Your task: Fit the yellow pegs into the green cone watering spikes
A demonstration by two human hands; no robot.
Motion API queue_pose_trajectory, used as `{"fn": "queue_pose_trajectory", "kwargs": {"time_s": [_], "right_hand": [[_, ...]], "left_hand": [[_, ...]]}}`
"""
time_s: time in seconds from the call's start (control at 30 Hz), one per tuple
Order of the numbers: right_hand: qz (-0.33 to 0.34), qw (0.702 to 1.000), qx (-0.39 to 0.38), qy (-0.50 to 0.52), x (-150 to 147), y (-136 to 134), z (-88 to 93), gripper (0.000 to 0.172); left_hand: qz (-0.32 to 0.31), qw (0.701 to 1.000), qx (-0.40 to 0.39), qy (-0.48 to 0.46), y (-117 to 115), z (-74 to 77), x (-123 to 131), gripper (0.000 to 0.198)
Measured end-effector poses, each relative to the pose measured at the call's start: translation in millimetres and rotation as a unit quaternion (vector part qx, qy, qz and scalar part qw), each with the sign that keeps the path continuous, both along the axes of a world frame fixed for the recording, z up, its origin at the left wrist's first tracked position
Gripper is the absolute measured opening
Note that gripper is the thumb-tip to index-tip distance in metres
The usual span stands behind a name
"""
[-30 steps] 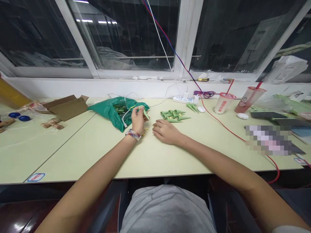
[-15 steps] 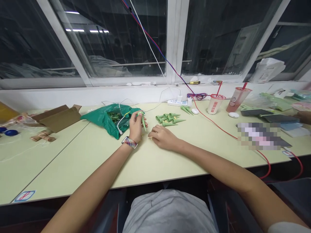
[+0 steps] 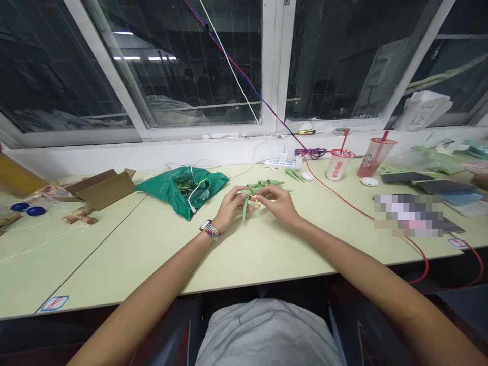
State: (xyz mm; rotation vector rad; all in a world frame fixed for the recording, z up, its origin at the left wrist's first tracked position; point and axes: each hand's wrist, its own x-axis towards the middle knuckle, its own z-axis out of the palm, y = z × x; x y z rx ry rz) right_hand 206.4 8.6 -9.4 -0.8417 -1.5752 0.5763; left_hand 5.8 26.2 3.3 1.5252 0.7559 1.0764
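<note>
My left hand [image 3: 227,211], with a patterned watch strap on the wrist, is closed around a green paper-like cone [image 3: 245,209] whose point hangs down. My right hand [image 3: 281,204] is pinched at the cone's wide top, on a small yellow strip [image 3: 256,206] whose exact kind I cannot make out. Just behind my hands lies a group of similar green cones [image 3: 270,183], partly hidden by my fingers. To the left, a green plastic bag [image 3: 163,190] lies with its mouth open and more green pieces inside.
Two drink cups, one white [image 3: 337,165] and one pinkish [image 3: 375,157], stand at the back right. A power strip [image 3: 280,163] lies by the wall. A red cable [image 3: 358,211] crosses the table's right side. At left sit a cardboard box [image 3: 104,190] and wooden pieces [image 3: 81,215].
My left hand has moved right with the cone. My right hand has risen from the tabletop to the cone's wide end, and the two hands now meet in front of the other cones.
</note>
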Motion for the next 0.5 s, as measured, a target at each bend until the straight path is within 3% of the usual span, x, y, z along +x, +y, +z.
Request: {"fn": "queue_pose_trajectory", "kwargs": {"time_s": [0.27,0.5], "right_hand": [[0.042,0.999,0.021,0.013,-1.8,-3.8,3.2,0.023],[0.033,0.999,0.041,0.0,3.7,-1.1,6.5,0.019]], "left_hand": [[0.004,0.999,0.038,-0.006,-3.1,-4.0,3.7,0.043],[0.021,0.997,0.067,-0.014,-1.3,-6.5,5.9,0.044]]}}
